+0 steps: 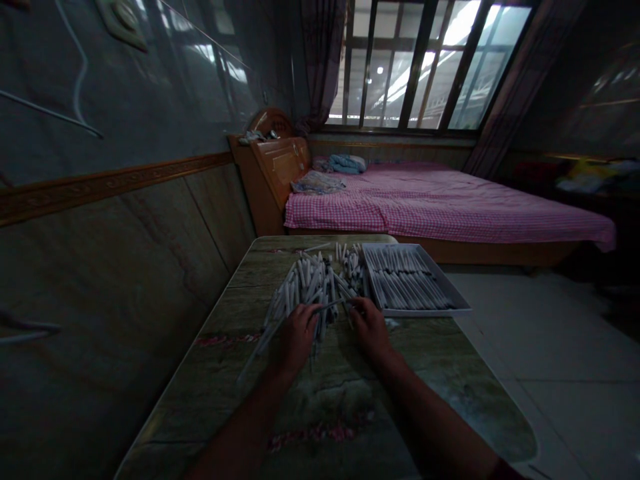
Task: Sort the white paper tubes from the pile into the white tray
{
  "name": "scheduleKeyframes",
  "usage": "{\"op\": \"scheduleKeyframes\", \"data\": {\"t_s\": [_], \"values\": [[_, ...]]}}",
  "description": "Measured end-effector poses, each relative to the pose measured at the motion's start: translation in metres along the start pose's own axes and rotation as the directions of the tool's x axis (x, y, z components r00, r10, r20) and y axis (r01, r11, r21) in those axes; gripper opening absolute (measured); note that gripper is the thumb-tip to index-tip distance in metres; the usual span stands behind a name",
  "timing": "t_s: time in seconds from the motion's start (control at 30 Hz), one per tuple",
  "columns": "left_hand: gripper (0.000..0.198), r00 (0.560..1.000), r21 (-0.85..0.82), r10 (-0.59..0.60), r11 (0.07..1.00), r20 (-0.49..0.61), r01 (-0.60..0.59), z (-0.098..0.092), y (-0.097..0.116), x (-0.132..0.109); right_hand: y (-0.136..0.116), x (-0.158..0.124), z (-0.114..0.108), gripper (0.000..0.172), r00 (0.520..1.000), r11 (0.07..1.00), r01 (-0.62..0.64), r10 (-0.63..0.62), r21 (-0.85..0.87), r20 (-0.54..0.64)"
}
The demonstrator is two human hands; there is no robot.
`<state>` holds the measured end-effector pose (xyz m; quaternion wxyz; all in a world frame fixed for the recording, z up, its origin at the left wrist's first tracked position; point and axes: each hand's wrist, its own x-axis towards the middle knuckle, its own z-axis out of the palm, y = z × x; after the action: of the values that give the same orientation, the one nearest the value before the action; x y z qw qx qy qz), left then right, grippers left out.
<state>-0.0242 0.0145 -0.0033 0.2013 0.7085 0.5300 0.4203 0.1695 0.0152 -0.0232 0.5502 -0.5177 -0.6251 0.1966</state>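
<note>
My left hand (299, 333) is closed on the left end of a thin stick-like piece (329, 305), in front of a loose pile of pale, pen-like sticks (305, 283). At the right end of that piece, the fingers of my right hand (369, 323) are pinched together; the picture is too dim to tell just what they grip. Beside the pile on the right, a shallow white box (467, 309) holds two rows of similar sticks laid side by side. Shorter pale pieces (350, 257) lie between the pile and the box.
Everything rests on a marble-patterned table (320, 400). Beyond its far edge is a bed (425, 207) with a pink checked cover and a wooden headboard (280, 163). A wall (150, 280) runs along the left, and tiled floor (550, 347) lies to the right.
</note>
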Motion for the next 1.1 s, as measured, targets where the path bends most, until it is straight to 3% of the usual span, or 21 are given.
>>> {"op": "scheduleKeyframes", "data": {"t_s": [0.3,0.47,0.6,0.83,1.1], "values": [[0.026,0.998,0.079,0.061,0.995,0.022,-0.063,0.002,0.0,-0.001,-0.012,0.001,-0.001,0.021,0.992,0.975,-0.105,0.116,0.194,-0.047],[0.027,0.995,0.067,0.092,0.993,0.033,-0.094,0.004,-0.002,-0.002,-0.021,0.007,0.002,0.028,0.941,0.824,-0.27,0.336,0.497,-0.046],[0.027,0.993,0.062,0.104,0.992,0.056,-0.108,0.005,-0.003,-0.002,-0.025,0.009,0.001,0.03,0.893,0.731,-0.346,0.45,0.588,-0.034],[0.028,0.993,0.043,0.084,0.995,0.08,-0.088,0.006,-0.004,-0.002,-0.028,0.007,0.001,0.028,0.899,0.705,-0.361,0.436,0.61,0.028],[0.026,0.994,0.07,0.078,0.994,0.074,-0.083,0.006,-0.006,-0.002,-0.027,0.01,-0.003,0.03,0.903,0.702,-0.333,0.43,0.63,-0.002]]}}
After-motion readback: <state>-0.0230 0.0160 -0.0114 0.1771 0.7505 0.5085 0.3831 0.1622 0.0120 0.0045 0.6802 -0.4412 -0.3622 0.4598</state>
